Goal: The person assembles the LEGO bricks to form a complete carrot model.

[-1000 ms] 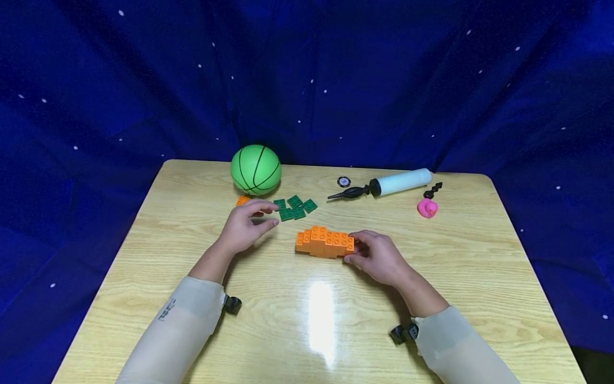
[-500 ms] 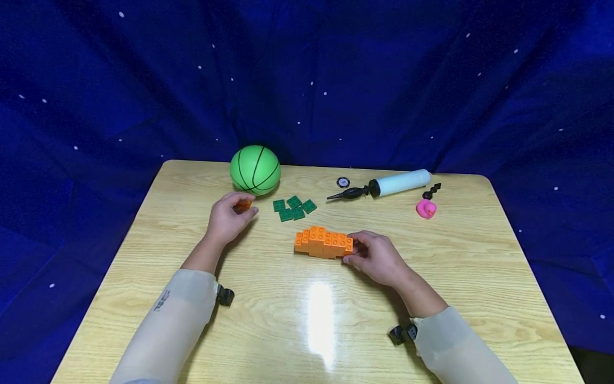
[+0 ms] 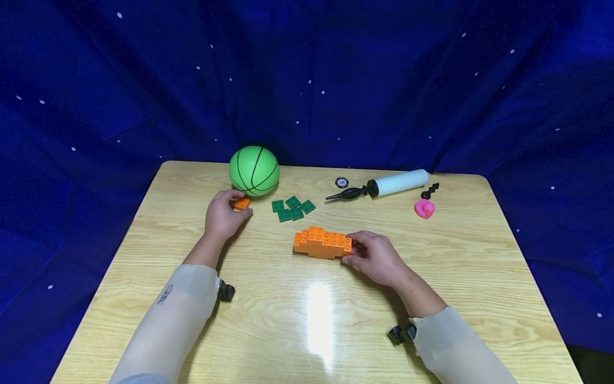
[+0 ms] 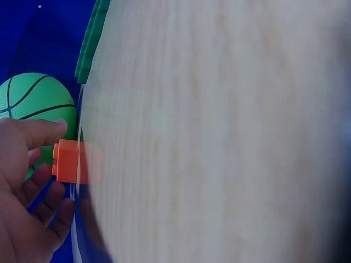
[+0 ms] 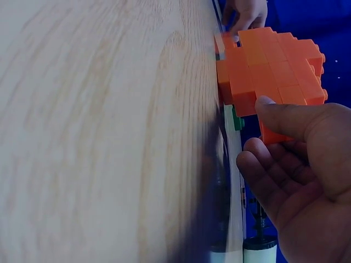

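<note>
My left hand reaches round a small orange toy brick that lies just in front of the green ball. In the left wrist view, gaps show between this orange brick and both the thumb above and the curved fingers below. Mid-table stands a stepped block of joined orange bricks. My right hand holds its right end between thumb and fingers. The right wrist view shows the thumb pressed to the side of the orange block, the fingers partly behind it.
Several green bricks lie between the left hand and the block. Farther back are a green ball, a poker chip and a light-blue hand pump. A pink rubber duck sits by a small black piece.
The left hand has moved left from beside the green bricks to the small orange brick, its thumb and fingers now on either side. The right hand and the block have stayed in place.
</note>
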`<state>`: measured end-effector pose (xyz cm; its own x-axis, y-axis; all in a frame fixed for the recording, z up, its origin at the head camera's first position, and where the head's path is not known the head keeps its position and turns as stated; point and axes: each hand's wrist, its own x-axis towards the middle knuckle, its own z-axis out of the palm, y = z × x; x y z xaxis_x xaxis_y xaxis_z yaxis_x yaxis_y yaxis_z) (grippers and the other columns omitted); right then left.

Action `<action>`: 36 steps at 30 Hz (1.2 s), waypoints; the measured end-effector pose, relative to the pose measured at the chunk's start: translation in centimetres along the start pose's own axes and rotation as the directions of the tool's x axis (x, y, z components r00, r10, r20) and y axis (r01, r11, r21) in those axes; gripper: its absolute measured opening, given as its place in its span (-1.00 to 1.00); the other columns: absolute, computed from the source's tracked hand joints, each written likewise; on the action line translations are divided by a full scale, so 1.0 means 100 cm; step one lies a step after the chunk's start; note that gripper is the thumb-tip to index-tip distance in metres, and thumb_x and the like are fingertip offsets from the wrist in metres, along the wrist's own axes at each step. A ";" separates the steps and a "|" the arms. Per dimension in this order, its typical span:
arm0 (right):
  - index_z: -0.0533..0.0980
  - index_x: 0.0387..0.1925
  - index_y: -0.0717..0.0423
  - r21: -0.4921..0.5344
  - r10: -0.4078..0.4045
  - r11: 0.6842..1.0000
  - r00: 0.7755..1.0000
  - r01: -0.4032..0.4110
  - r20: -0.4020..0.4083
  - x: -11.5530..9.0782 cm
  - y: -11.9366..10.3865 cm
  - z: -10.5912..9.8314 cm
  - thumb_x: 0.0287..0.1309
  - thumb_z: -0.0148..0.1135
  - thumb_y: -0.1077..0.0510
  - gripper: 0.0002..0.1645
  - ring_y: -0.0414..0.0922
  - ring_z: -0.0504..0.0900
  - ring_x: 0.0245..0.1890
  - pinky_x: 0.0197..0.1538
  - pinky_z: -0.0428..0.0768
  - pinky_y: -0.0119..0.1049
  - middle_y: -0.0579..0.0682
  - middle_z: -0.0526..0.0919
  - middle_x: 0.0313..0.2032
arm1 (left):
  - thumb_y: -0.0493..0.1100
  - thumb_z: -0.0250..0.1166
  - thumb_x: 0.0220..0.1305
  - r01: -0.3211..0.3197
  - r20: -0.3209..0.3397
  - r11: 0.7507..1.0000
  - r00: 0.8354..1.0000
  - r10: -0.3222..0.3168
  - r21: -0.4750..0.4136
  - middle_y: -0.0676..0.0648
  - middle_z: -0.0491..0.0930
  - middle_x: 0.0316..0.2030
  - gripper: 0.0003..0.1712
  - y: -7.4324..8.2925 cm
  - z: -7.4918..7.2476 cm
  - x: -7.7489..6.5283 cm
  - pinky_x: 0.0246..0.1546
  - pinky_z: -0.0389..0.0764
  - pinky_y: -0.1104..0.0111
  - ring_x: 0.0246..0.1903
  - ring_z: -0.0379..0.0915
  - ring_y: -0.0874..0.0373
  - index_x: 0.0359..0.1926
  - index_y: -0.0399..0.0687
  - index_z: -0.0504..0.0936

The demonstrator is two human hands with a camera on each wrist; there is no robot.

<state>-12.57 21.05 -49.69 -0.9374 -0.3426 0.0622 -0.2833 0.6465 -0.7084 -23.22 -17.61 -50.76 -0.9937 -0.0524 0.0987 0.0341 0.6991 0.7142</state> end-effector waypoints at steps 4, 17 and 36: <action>0.60 0.17 0.25 -0.004 -0.005 1.000 1.000 0.005 -0.004 0.000 -0.001 0.000 0.12 0.58 0.20 -0.42 -0.21 0.65 -0.24 -0.17 0.70 -0.29 -0.05 0.69 -0.16 | -0.12 0.56 0.14 0.054 0.014 0.998 0.998 -0.055 0.044 -0.23 0.55 0.09 -0.44 0.001 0.000 0.003 0.12 0.50 0.00 0.05 0.48 -0.18 0.11 -0.20 0.57; 0.61 0.15 0.26 -0.030 -0.029 0.999 0.999 0.029 -0.022 0.001 0.000 -0.002 0.10 0.60 0.17 -0.40 -0.21 0.64 -0.27 -0.18 0.70 -0.29 -0.08 0.67 -0.22 | -0.16 0.47 0.19 0.097 0.000 0.994 0.995 -0.097 0.047 -0.20 0.61 0.00 -0.49 -0.004 -0.002 0.008 0.05 0.52 0.03 -0.02 0.49 -0.12 0.12 -0.20 0.54; 0.60 0.16 0.27 -0.013 -0.021 1.000 1.000 0.021 -0.017 0.000 0.000 -0.001 0.11 0.59 0.20 -0.41 -0.19 0.67 -0.24 -0.16 0.72 -0.29 -0.03 0.69 -0.16 | -0.28 0.50 0.14 0.053 0.006 0.996 0.999 -0.053 -0.074 -0.22 0.63 -0.08 -0.57 -0.001 -0.009 -0.013 0.03 0.56 0.10 -0.05 0.54 -0.13 0.03 -0.21 0.62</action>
<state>-12.58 21.12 -49.67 -0.9344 -0.3450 0.0890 -0.3056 0.6476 -0.6980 -21.87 -18.28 -50.36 -0.9948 -0.0846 0.0564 -0.0110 0.6409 0.7676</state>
